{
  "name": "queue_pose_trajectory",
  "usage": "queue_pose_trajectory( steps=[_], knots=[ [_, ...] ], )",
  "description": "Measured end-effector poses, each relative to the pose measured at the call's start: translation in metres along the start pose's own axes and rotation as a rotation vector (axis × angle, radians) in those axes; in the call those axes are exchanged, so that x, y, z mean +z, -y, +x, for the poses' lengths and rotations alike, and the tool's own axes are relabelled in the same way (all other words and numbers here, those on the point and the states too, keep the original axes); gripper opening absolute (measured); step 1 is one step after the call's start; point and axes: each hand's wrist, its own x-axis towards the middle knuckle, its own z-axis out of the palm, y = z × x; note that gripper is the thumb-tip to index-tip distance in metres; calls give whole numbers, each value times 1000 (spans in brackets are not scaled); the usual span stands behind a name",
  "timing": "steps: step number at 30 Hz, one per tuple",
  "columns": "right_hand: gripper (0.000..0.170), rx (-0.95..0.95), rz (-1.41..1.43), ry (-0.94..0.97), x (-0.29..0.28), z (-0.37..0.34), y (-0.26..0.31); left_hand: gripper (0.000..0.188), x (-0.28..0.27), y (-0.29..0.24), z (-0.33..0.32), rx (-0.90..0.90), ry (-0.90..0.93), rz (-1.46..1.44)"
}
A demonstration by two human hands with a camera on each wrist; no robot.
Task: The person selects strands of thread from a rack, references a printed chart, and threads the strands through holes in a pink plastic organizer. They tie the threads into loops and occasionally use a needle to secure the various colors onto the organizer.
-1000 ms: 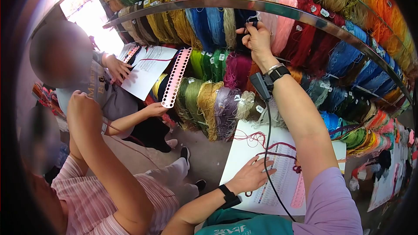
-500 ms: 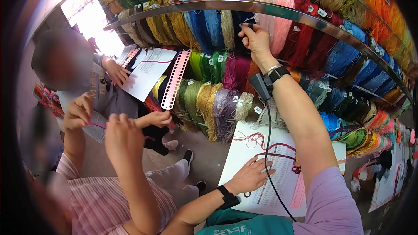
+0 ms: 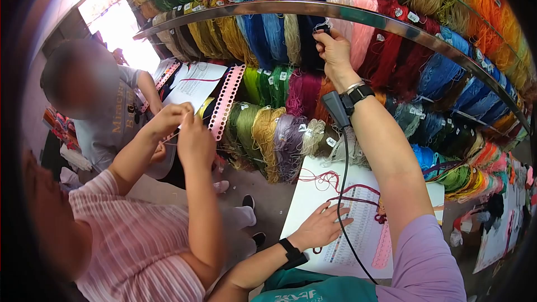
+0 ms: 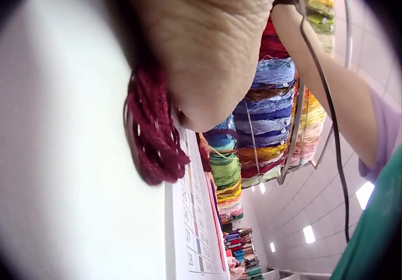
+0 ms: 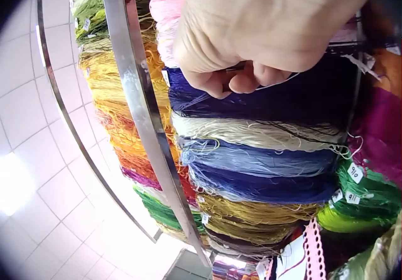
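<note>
High on the rack, my right hand (image 3: 337,55) has its fingers curled at a hanging skein of navy thread (image 3: 309,33), pinching dark strands near its top. In the right wrist view the curled fingertips (image 5: 242,82) lie against the navy skein (image 5: 270,98), a thin white string beside them. My left hand (image 3: 321,226) rests flat on a white board (image 3: 296,204) with fingers spread over a printed chart (image 3: 358,229). Maroon thread (image 3: 358,190) lies across the chart. A looped maroon bundle (image 4: 160,142) is under the left palm's edge in the left wrist view.
A metal rail (image 3: 268,6) curves before the upper skeins. A black cable (image 3: 345,179) hangs from my right wrist. Beside me at left, a person in a striped top (image 3: 140,235) works near a pink perforated strip (image 3: 226,103). Another person in grey (image 3: 131,134) stands beyond.
My right hand has shifted slightly right, with dark strands at its fingertips. The neighbour's hands have moved right, coming together near the pink strip. My left hand stays put.
</note>
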Motion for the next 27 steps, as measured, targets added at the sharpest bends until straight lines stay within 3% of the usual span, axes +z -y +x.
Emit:
queue_pose_trajectory(
  steps=[8, 27],
  knots=[
    [14, 23, 106, 2, -3, -1, 0, 47, -2, -1, 0, -1, -3, -11],
    [6, 89, 117, 129, -6, -16, 9, 48, -3, -2, 0, -5, 6, 35]
  ],
)
